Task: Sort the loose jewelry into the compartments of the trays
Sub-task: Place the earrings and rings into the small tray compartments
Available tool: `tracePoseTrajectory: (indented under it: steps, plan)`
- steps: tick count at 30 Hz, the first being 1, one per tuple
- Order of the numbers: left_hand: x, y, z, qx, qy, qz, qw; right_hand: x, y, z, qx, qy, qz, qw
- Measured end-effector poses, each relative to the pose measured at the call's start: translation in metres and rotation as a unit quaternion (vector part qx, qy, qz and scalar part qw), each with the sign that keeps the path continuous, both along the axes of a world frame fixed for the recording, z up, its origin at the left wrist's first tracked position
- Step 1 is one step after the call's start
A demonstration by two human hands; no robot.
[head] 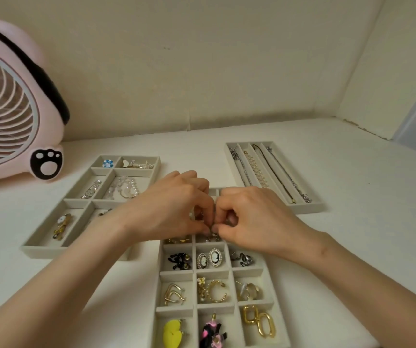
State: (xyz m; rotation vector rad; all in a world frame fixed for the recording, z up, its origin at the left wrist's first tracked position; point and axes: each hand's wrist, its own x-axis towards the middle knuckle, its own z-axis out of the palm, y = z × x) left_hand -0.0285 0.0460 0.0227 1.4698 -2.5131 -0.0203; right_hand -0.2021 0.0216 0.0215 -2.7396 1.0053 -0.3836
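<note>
My left hand [174, 207] and my right hand [249, 217] meet over the middle of the small-compartment tray [194, 273]. Both pinch one tiny silver piece of jewelry [211, 231] between their fingertips, just above a compartment holding similar small silver pieces. The piece is mostly hidden by my fingers. Below the hands the tray's compartments hold black bow earrings [179, 261], cameo earrings [210, 258], gold hoops [259, 324], a yellow heart [173, 332] and other earrings.
A wider tray [76, 200] at the left holds brooches, a blue flower ring and bead bracelets. A long-slot tray [274, 175] at the back right holds necklaces and a pearl strand. A pink fan [13, 106] stands at the far left. Walls close the back and right.
</note>
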Motion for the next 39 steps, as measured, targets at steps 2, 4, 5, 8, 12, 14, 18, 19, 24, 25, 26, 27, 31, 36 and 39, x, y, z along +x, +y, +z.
tracePoseTrajectory:
  steps: [2,4,5,8,12,14,18,19,24,25,26,27,31,36,39]
  plan:
    - [-0.002,0.001,0.000,-0.004,-0.004,-0.003,1.000,0.000,0.000,-0.002,0.007,-0.012,-0.006,1.000]
    - [-0.003,0.001,0.000,-0.002,-0.014,-0.003,1.000,0.000,-0.001,-0.004,0.015,-0.021,-0.011,1.000]
    - [-0.004,0.001,-0.001,-0.001,-0.020,-0.002,1.000,-0.001,-0.001,-0.004,0.018,-0.023,-0.012,0.999]
    - [-0.003,0.001,-0.001,-0.004,-0.020,-0.003,1.000,-0.001,-0.002,-0.005,0.025,-0.032,-0.013,0.999]
    - [-0.002,0.002,-0.001,0.009,-0.026,0.009,1.000,-0.001,-0.004,-0.007,0.035,-0.048,-0.015,0.998]
    - [-0.003,0.003,0.000,0.013,-0.031,0.016,0.999,-0.002,-0.004,-0.008,0.046,-0.065,-0.017,0.997]
    - [-0.004,0.003,0.000,0.008,-0.034,0.023,0.999,-0.005,-0.007,-0.009,0.083,-0.120,-0.026,0.989]
    - [-0.005,0.004,0.000,0.005,-0.035,0.023,0.999,-0.006,-0.008,-0.009,0.097,-0.133,-0.030,0.986]
    - [-0.007,0.005,-0.002,-0.008,-0.045,0.030,0.998,-0.013,-0.008,-0.004,0.171,-0.209,-0.034,0.962]
    - [-0.007,0.005,-0.002,-0.013,-0.045,0.030,0.998,-0.015,-0.009,-0.003,0.179,-0.220,-0.032,0.959]
    - [-0.007,0.006,-0.002,-0.017,-0.044,0.030,0.998,-0.016,-0.010,-0.003,0.181,-0.226,-0.031,0.957]
    - [-0.007,0.006,-0.001,-0.018,-0.043,0.029,0.998,-0.017,-0.011,-0.003,0.180,-0.230,-0.031,0.956]
    - [-0.002,0.006,0.005,-0.008,0.001,0.013,1.000,-0.025,-0.017,-0.005,0.179,-0.256,-0.033,0.949]
    - [-0.005,0.005,0.003,0.028,-0.008,-0.002,1.000,-0.031,-0.022,-0.004,0.200,-0.285,-0.033,0.937]
    - [-0.009,0.004,0.000,0.017,-0.032,0.007,0.999,-0.033,-0.024,-0.004,0.203,-0.291,-0.035,0.934]
